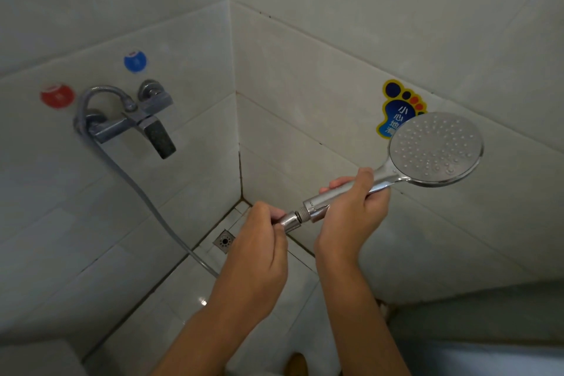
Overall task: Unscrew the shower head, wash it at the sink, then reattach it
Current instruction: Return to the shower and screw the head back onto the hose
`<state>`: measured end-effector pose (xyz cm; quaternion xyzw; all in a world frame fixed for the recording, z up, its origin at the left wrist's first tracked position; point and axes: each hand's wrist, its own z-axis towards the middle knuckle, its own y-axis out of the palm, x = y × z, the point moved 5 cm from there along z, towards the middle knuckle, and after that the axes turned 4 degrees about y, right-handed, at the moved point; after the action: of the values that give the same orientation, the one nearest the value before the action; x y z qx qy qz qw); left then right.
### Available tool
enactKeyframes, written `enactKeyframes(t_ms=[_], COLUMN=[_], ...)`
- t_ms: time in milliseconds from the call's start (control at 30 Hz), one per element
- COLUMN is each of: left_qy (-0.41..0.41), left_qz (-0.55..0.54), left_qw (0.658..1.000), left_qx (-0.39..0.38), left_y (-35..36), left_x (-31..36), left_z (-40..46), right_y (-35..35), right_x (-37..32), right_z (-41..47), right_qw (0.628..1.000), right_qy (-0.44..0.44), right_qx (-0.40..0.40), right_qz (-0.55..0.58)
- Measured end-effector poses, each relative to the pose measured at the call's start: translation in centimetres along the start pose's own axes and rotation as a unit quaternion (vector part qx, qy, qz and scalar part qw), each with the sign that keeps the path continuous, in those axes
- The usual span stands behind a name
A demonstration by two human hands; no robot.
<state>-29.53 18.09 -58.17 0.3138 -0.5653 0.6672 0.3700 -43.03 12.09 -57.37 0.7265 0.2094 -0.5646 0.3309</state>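
A chrome shower head (436, 148) with a round grey spray face points up and right, its handle gripped by my right hand (351, 214). My left hand (262, 241) pinches the metal hose nut (290, 219) at the handle's lower end. A short threaded stub shows between nut and handle. The grey hose (137, 186) runs from behind my left hand up the left wall to the mixer tap (137, 116).
A tiled corner lies ahead, with a floor drain (225, 241) below my hands. Red (57, 95) and blue (135, 62) markers sit on the left wall. A foot-shaped sticker (396, 107) is on the right wall. A pale ledge (476, 323) fills the lower right.
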Motion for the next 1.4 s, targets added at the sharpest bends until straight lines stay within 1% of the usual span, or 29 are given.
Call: enactKeyframes(t_ms=[267,633,733,867,1033,1200,1400], left_qy=[0.008,0.017,0.024,0.014,0.016,0.043,0.022], left_qz=[-0.017,-0.035,-0.021,-0.019,0.016,0.016,-0.004], left_qw=[1.000,0.999,0.999,1.000,1.000,0.999,0.999], left_qx=[0.007,0.009,0.004,0.006,0.004,0.017,0.026], left_y=[0.0,0.1,0.2,0.2,0.0,-0.3,-0.2], left_x=[0.4,0.3,0.4,0.5,0.1,0.4,0.1], left_z=[-0.1,-0.9,-1.1,-1.2,-1.2,-1.6,-2.0], right_y=[-0.3,-1.0,-1.0,-1.1,-1.3,-1.4,-1.4], right_x=[-0.3,0.0,-0.1,-0.2,-0.1,0.1,0.1], right_z=[-0.3,-0.6,-0.7,-1.1,-1.5,-1.6,-1.9], right_qw=[1.000,1.000,1.000,1.000,1.000,1.000,1.000], right_qy=[-0.019,-0.001,0.009,0.008,-0.002,0.004,0.008], right_qx=[-0.002,0.000,-0.001,-0.007,-0.009,-0.011,-0.014], right_qz=[-0.006,-0.008,-0.006,-0.009,-0.018,-0.020,-0.019])
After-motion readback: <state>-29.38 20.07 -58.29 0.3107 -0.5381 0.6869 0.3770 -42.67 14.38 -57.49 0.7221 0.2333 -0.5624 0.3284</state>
